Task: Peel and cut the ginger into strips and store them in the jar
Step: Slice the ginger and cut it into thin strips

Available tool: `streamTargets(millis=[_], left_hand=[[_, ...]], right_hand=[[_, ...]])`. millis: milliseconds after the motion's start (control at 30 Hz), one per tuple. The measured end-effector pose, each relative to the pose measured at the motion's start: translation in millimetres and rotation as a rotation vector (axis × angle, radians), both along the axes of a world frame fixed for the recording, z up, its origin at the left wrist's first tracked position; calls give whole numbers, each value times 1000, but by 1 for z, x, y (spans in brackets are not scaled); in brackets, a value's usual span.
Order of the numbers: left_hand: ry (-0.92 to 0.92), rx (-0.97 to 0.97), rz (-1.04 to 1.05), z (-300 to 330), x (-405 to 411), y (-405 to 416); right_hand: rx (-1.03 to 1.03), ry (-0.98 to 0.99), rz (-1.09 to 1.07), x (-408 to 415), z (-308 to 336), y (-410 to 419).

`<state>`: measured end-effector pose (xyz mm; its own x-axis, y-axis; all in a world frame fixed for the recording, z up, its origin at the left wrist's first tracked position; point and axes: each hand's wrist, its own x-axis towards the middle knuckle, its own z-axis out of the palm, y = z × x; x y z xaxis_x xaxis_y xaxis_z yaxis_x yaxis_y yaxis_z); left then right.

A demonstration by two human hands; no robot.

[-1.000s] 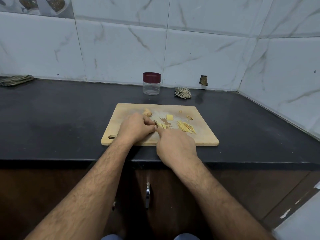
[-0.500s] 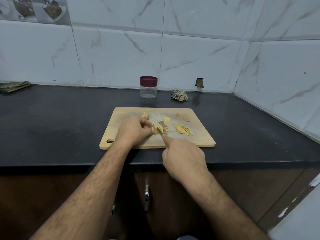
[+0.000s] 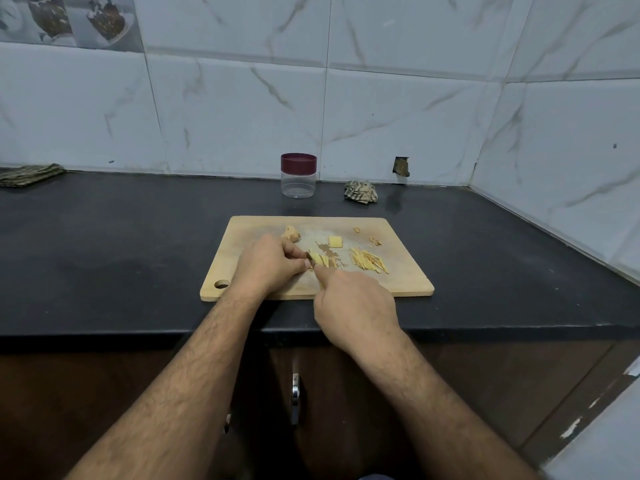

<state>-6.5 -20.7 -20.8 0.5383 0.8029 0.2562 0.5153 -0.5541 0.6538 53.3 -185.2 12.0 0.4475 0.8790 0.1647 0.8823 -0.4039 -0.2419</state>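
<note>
Pale yellow ginger slices (image 3: 321, 260) lie flat at the centre of the light wooden cutting board (image 3: 398, 285), partly cut into strips. A heap of thin yellow ginger strips (image 3: 369, 265) lies to their right, apart from them. One square yellow ginger slab (image 3: 335, 241) lies flat behind the slices. A knobbly tan unpeeled ginger chunk (image 3: 291, 233) sits near the board's far edge. Small ginger scraps (image 3: 374, 241) lie at the far right. The clear plastic jar (image 3: 298, 175) — maroon lid on — stands upright behind the board, near the wall.
</note>
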Motion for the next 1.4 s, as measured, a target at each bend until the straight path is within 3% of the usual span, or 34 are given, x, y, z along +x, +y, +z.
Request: streamTargets(millis=[367, 633, 1400], left_hand=[[13, 4, 12, 1, 1, -1], [13, -27, 14, 4, 0, -3], [-20, -55, 86, 5, 4, -6]], right_hand=[[-57, -66, 40, -1, -3, -11], [-3, 56, -3, 7, -2, -33], [16, 52, -73, 7, 4, -5]])
